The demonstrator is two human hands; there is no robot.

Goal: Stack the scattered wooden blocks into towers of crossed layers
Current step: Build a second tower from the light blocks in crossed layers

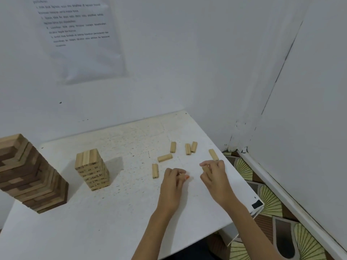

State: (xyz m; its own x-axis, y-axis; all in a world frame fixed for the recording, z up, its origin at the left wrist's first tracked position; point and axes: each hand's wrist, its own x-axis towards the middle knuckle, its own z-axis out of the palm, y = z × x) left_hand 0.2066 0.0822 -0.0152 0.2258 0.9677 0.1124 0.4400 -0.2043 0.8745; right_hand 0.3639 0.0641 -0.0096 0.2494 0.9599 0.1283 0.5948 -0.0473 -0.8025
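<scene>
The near stretch of the white tabletop (84,228) lies open from the forearms across to the left. At its left edge stands the dark-and-pale tower (32,177), the taller of the two, with part of it cut off by the frame. The small pale tower (93,169) stands just beyond and to the right of it, apart from it, with open surface on all sides.

Right of centre, the left hand (173,182) rests on the tabletop with its fingers curled. A tan and orange bit shows at the fingertips, and I cannot tell whether the grip holds anything. The right hand (216,175) is near the tabletop's right edge, its grip pinched on a held block (205,168). A clear gap lies between the hands.

Six blocks lie scattered flat around and beyond them:
- the left block (155,171) beside the left hand
- the crosswise block (165,158) just past it
- the single block (173,147) farther back
- the touching pair (190,148) to its right
- the edge block (213,154) at the right hand's fingertips, close to the drop onto the patterned floor (272,205)

Beyond them the tabletop is open up to the wall (187,62), where a printed sheet (80,34) hangs.
</scene>
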